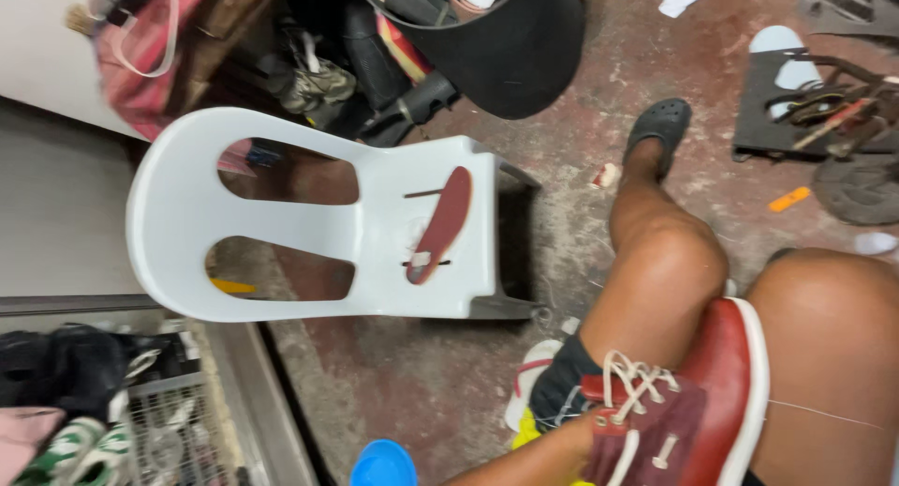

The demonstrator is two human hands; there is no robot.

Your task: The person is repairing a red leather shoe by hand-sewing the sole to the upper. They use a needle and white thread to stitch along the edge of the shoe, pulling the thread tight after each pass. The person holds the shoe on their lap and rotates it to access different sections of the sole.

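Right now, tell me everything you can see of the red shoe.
The red shoe is a high-top with a smooth, leather-like red toe and a darker maroon panel around the lacing. Cream laces cross its eyelets, ends loose. A white sole edges its right side. It lies tilted on the person's lap, toe pointing up the frame, between the knees. A forearm reaches toward its collar; the hand itself is hidden. A thin thread runs off its right side.

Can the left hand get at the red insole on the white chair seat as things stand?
Probably yes. The insole lies bare on the white chair with open floor between. The forearm enters beside the red shoe on the lap, but the hand itself is hidden.
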